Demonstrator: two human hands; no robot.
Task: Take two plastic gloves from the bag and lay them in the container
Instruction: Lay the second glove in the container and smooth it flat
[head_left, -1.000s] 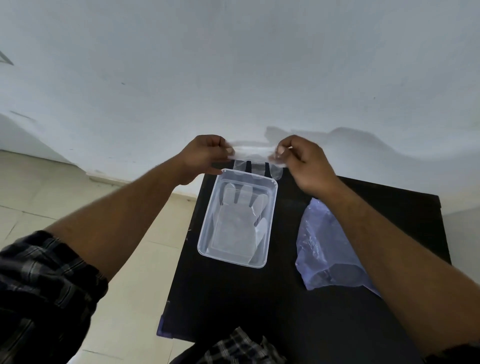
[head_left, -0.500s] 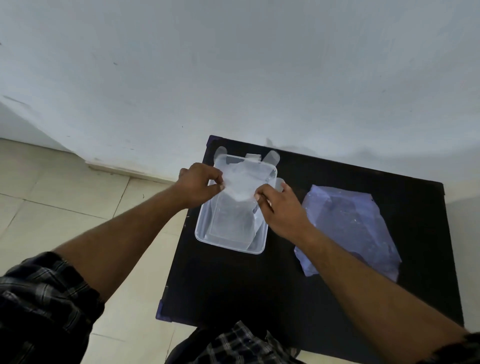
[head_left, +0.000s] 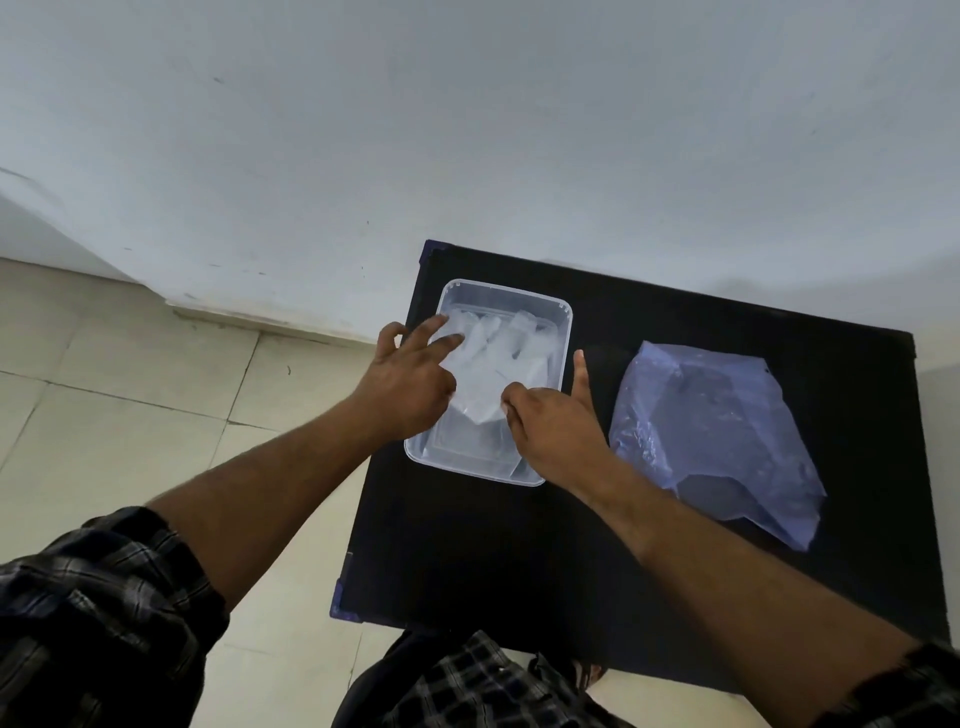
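Gloves lie in the container at the table's far-left corner; left hand spread, right hand loosening: nearly done.

Black table against white wall; beige tiled floor left.

Black table bears clear container, purple bag.
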